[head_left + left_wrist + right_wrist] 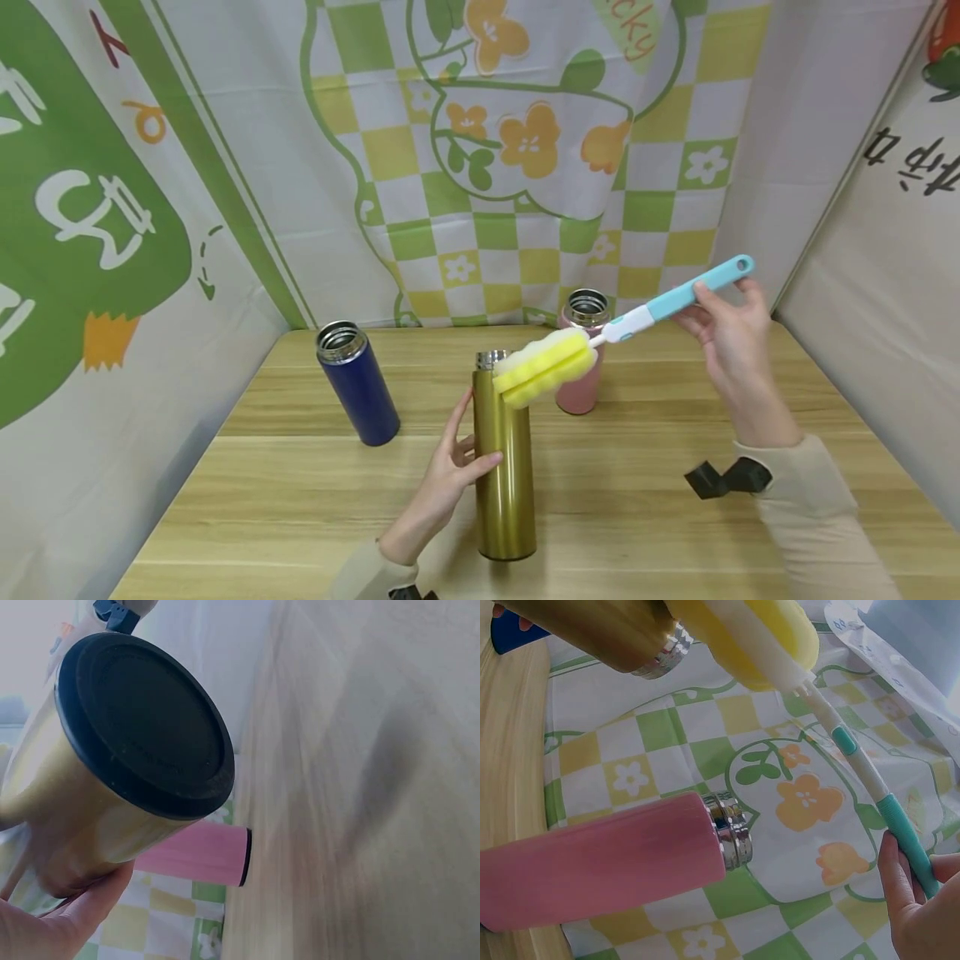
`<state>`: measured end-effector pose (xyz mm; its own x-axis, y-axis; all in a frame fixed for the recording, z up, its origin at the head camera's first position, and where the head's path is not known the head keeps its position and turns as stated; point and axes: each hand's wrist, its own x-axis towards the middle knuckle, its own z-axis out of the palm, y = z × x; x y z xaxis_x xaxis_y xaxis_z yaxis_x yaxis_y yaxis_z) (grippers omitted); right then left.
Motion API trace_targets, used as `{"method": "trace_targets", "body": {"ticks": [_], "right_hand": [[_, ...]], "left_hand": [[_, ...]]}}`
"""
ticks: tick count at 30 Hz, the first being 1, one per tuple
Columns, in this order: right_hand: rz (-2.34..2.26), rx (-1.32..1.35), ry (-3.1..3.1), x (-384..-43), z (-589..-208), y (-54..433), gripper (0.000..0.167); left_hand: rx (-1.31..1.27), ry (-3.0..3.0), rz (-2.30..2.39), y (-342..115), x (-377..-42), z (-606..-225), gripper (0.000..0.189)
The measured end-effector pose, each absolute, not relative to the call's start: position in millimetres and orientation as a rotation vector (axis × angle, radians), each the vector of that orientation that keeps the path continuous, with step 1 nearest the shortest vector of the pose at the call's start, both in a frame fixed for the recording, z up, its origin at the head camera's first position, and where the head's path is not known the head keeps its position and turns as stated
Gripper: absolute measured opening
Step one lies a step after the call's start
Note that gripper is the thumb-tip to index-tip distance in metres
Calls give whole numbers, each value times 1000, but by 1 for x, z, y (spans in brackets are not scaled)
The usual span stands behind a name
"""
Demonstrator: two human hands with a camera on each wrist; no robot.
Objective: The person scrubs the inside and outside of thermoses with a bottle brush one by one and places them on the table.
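My left hand (448,475) grips a gold thermos bottle (507,492) around its middle, thumb across the front. The bottle has no lid on, and its steel mouth is partly covered by the sponge in the head view. Its black base (146,724) shows in the left wrist view, raised off the table. My right hand (733,333) pinches the blue handle of a bottle brush (682,300). The yellow and white sponge head (547,367) points down to the left, overlapping the gold bottle's upper part in the head view.
A dark blue thermos bottle (360,392) stands without a lid at the left of the wooden table (300,500). Behind the brush is a pink thermos bottle (579,392), also lidless. Printed curtains (525,192) hang at the back and both sides.
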<state>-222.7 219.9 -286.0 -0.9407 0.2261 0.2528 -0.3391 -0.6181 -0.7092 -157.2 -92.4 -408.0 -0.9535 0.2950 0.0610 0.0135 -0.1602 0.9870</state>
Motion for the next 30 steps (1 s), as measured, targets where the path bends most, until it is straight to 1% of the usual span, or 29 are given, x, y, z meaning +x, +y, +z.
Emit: {"method": "trace_targets", "body": {"ticks": [7,12,17,26,30], "right_hand": [[2587,234,-1249,-222,-293,219,40],[2594,255,-1343,-220,-299,219,40],[2607,288,-1408,-218,-308,218,36],[2585,383,-1585,-215,-323,213,39],[2534,444,-1728,-213,-329,210,37]], "left_hand": [[383,1881,2291,-94,-166,-404,87],[347,1845,2367,-96,-172,-400,88],[316,1832,2414,-97,-176,-394,88],[302,1790,2455,-98,-180,-391,88],[309,1777,2469,-98,-180,-391,87]]}}
